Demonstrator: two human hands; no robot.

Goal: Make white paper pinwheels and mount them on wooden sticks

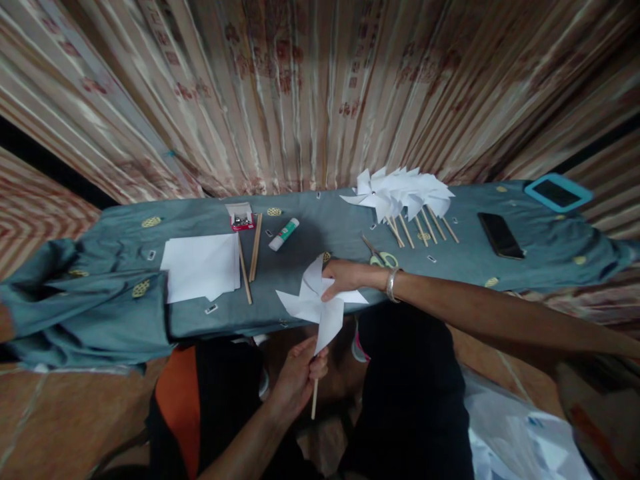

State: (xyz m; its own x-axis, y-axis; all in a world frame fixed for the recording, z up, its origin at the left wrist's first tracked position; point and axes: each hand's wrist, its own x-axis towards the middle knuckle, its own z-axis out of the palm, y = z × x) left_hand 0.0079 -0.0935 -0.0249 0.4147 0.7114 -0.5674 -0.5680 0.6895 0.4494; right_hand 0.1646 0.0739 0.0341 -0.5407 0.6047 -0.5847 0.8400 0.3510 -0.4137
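Note:
A white paper pinwheel (320,305) on a wooden stick (314,399) is held between my two hands, over the table's front edge. My left hand (300,373) is closed around the stick just under the lowest blade. Up at the pinwheel's centre, my right hand (343,277) grips the paper, thumb on the front face and fingers behind, partly hidden. Just beyond my right wrist lie green-handled scissors (383,257), blades pointing away. Finished-looking pinwheels (405,190) overlap in a row at the back right, their sticks toward me.
On the cloth-covered table (320,220) lie a stack of white paper (200,267), loose wooden sticks (256,247), a small red box (241,219) of metal pieces and a glue stick (284,235). A phone (500,235) and a blue-framed tablet (559,192) are at right. A curtain (310,100) hangs behind.

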